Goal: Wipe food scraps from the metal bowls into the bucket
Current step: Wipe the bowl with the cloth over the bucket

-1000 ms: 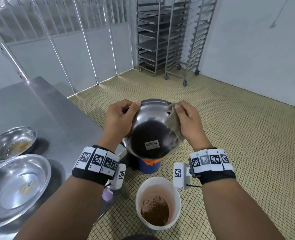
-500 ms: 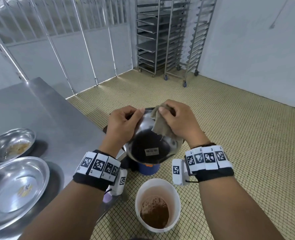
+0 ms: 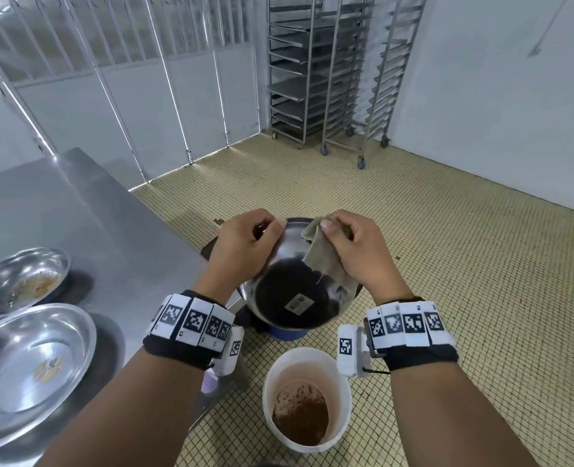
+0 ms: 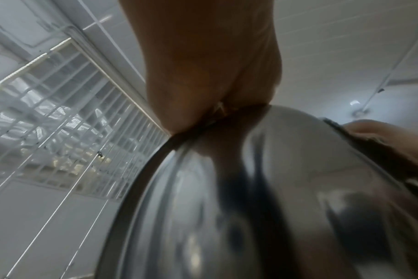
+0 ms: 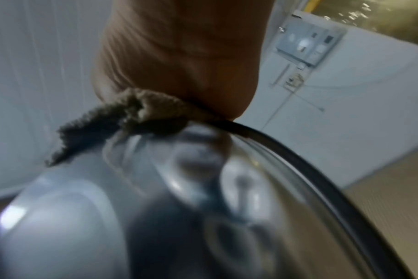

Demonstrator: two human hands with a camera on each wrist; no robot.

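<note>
Commercial kitchen (steel tray racks (image 3: 326, 72), steel table (image 3: 60, 210), tiled floor (image 3: 447, 247))

Two wheeled tray racks (image 3: 329, 72) stand against the far wall on yellow tiled floor (image 3: 464, 264).

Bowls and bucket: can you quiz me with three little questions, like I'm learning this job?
1. True or false: the left hand grips the tilted metal bowl.
2. What does the right hand pinch: A sponge, B cloth, C spoon?
3. How many bowls lie on the steel table?

Key: 1 true. 2 B. 3 two: a dirty bowl and a clean bowl.
</note>
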